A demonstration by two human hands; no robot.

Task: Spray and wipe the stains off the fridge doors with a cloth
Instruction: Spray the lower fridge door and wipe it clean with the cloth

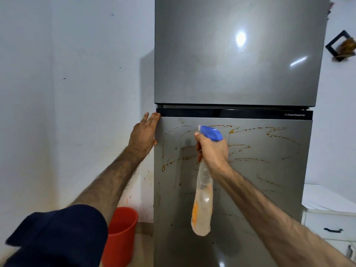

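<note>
**kitchenlurker:** Fridge doors are looking rough. Upper door [238, 53] is showing smooth brushed grey metal, glossy enough to be throwing back a light glare, while the lower door [250, 180] is wearing thin orange-brown stains [238, 145], looping squiggles up top and drips running down the left side. A black glossy strip [234, 113] is sitting between the two.

**mopandgo:** What are the hands doing?

**kitchenlurker:** Right hand [212, 151] is gripping the neck of a spray bottle [203, 199], fingers curled round it right under the blue plastic trigger head [211, 132]. Bottle's clear, soft-looking, tapered, hanging down in front of the lower door with an orange tint inside; nozzle is pointing left. Left hand [143, 133] is resting flat against the lower door's top left edge, fingers straight and together, holding nothing. Both forearms are stretching out bare, a dark blue sleeve [63, 234] bunching at the left one.

**mopandgo:** And the room?

**kitchenlurker:** Pale wall [67, 93] on the left, specked with orange splatter low down near the fridge. A red plastic bucket [121, 234] is standing on the floor beside the fridge. White cabinet [331, 222] with a dark handle is sitting on the right.
</note>
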